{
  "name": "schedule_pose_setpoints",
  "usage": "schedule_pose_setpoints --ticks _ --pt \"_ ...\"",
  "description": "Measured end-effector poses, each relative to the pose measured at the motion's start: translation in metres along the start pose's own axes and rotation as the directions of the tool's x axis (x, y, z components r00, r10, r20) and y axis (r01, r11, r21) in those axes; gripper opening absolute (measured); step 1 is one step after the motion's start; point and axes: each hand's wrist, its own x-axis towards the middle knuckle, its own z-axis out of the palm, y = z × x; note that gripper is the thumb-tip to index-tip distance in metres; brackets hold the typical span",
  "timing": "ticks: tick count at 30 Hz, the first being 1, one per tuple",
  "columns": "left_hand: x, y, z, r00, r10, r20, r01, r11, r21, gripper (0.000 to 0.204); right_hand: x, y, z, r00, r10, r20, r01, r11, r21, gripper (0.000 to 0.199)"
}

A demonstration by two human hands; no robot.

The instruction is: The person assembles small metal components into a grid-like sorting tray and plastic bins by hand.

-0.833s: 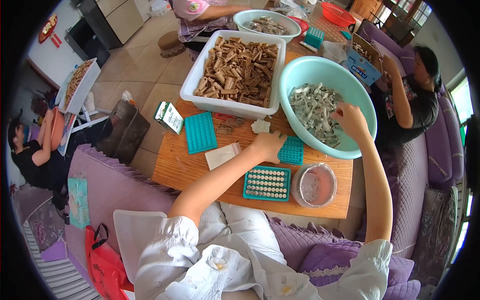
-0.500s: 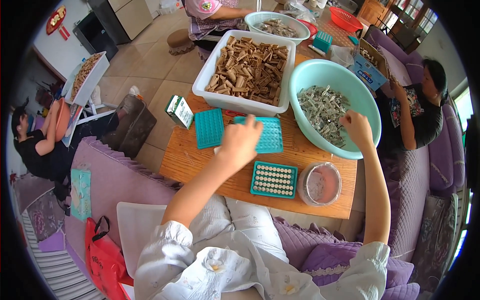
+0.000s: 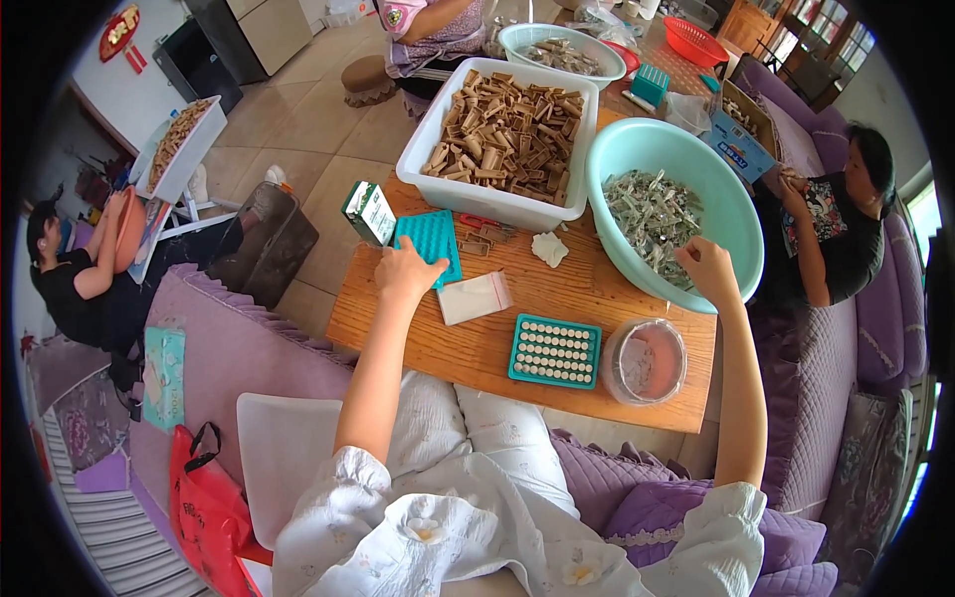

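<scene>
My left hand is spread over the near left part of a teal pitted tray, thumb lying on it and fingers toward its left edge. A small clear plastic bag lies beside the tray. My right hand is closed in a pinch at the near right rim of a pale turquoise basin; what it holds, if anything, I cannot make out. The basin holds a heap of small clear pieces. Nearer me, a teal rack with rows of white round tops stands beside a clear round tub.
A white bin of brown trough-shaped pieces stands at the table's far side. A green-and-white box, a few loose brown pieces and a crumpled white scrap lie nearby. Several other people sit around the room.
My left hand has carried a second teal tray leftward to the first; only one tray shows now. The bag, brown pieces and white scrap are uncovered. My right hand stays at the basin.
</scene>
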Motion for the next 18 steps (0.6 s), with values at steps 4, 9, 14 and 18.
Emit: schedule_pose_setpoints --ticks 4,9,14,18 --pt "0.010 0.010 -0.002 0.997 -0.057 0.052 0.054 0.996 0.068 0.081 -0.002 -0.004 0.000 0.997 -0.057 -0.054 0.054 0.997 -0.055 0.025" --pt "0.025 0.020 0.000 0.991 -0.049 0.123 0.032 0.990 0.140 0.080 -0.003 0.012 0.006 0.898 -0.372 -0.236 0.368 0.928 -0.064 0.023" --pt "0.025 0.017 0.009 0.997 -0.022 0.078 0.004 0.974 0.228 0.077 -0.011 -0.005 0.004 0.998 -0.054 0.018 0.053 0.998 0.032 0.030" --pt "0.014 0.010 -0.002 0.999 -0.005 0.048 -0.006 0.973 0.232 0.072 -0.015 -0.010 0.006 0.994 -0.096 -0.056 0.101 0.990 0.097 0.029"
